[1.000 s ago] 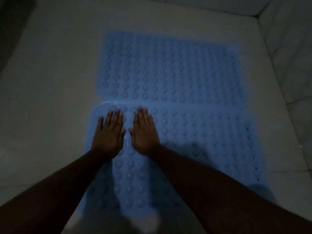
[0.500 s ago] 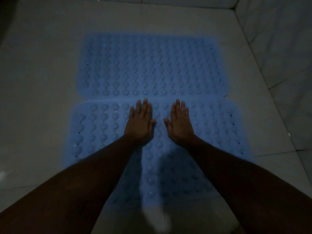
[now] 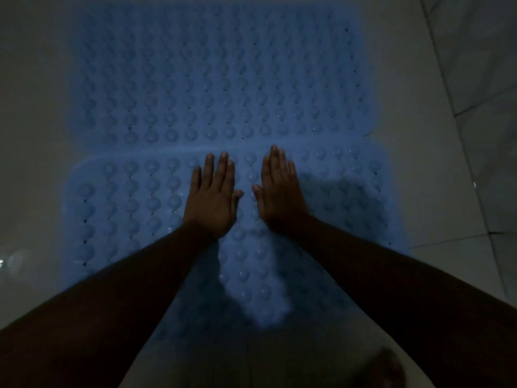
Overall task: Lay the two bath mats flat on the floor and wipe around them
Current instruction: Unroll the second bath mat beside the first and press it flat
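Two blue rubber bath mats with rows of round bumps, lying flat on the pale tiled floor (image 3: pixel 33 163) in dim light. Far blue bath mat (image 3: pixel 218 77) with the long axis running left to right across the view, the upper edge cut off by the top of the picture. Near blue bath mat (image 3: pixel 126 208) laid the same way, also long from left to right, the far long edge meeting or slightly overlapping the near long edge of the far mat along one straight seam; impossible to tell which of the two lies on top. Rounded corner of the near mat visible at the upper left, small holes along both short sides. Left hand (image 3: pixel 212 197) spread flat, palm down, on the near mat just below the seam, fingers together and pointing away toward the far mat, grasping nothing. Right hand (image 3: pixel 279 191) just beside, likewise flat and released, palm down, thumbs of both hands close but apart. Both forearms bare, reaching in from the bottom corners, throwing dark shadows over the near part of the mat. Wide strip of bare floor on the left of both mats; narrower strip on the right, up to the tiled wall (image 3: pixel 481 65) with dark grout lines. Bare floor also below the near mat, with a dim blurred foot (image 3: pixel 383 368) at the bottom right. No brand, label or writing readable anywhere.
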